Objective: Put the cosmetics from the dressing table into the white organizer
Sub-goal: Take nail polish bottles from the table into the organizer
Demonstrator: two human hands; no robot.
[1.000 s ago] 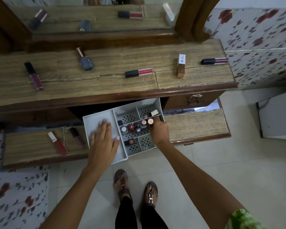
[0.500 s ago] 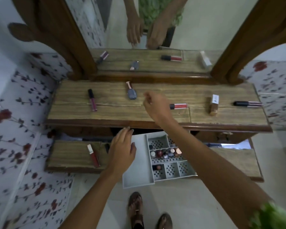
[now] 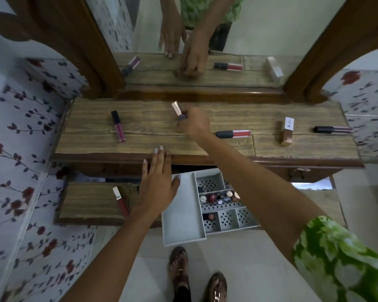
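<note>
Right hand (image 3: 194, 125) grip clamped on nail polish bottle (image 3: 177, 110) at mid tabletop (image 3: 92, 144), cap tilted up; left hand (image 3: 157, 182) flat, fingers apart, at front edge above white organizer (image 3: 183, 216).

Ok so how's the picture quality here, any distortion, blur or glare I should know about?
Head view: strong wide-angle bend, so the dressing table edge curves. Lighting is dim and even, with soft shadows and no harsh glare. The right hand gripping the nail polish bottle is slightly soft, as is the left hand; the mirror reflects both hands clearly enough. The white organizer stays readable.
</note>
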